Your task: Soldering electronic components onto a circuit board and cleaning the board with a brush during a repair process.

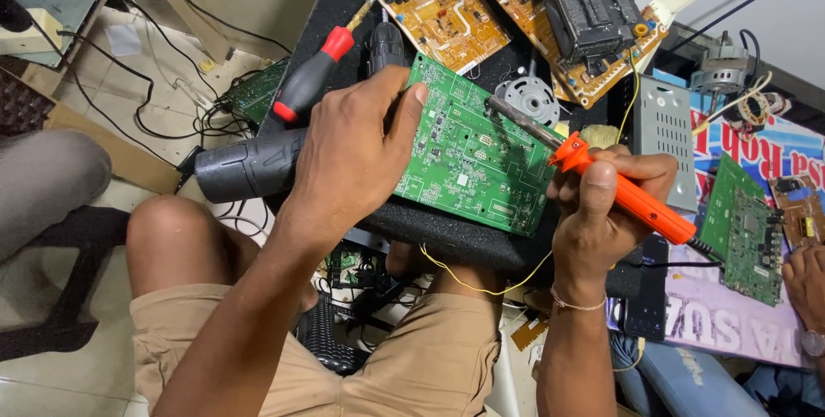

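- The left hand (357,155) lay on the left edge of a green circuit board (473,155), with the fingers curled over the edge and the thumb pressed on the upper face, so it was closed on the board.
- The green circuit board rested tilted on a black padded work surface (455,236), near its front edge, just above the person's knees.
- The right hand (601,206) was closed in a fist around the orange handle of a soldering iron (601,180).
- The metal tip of the iron pointed up and left, and it reached over the upper right part of the board; whether the tip touched the board, I cannot tell.
- A black cylindrical tool (249,168) lay just beside the left hand, partly under the wrist.
- A screwdriver with red and black handle (314,77) lay above that tool, on the same black surface.
- Two tan circuit boards (447,13) lay further back, one of them with a black heat sink (593,4) on it.
- A round grey metal part (526,99) sat just behind the green board.
- On the right, well apart, a second green board (743,232) lay on a printed sheet, and the hand of another person (806,284) was near it.
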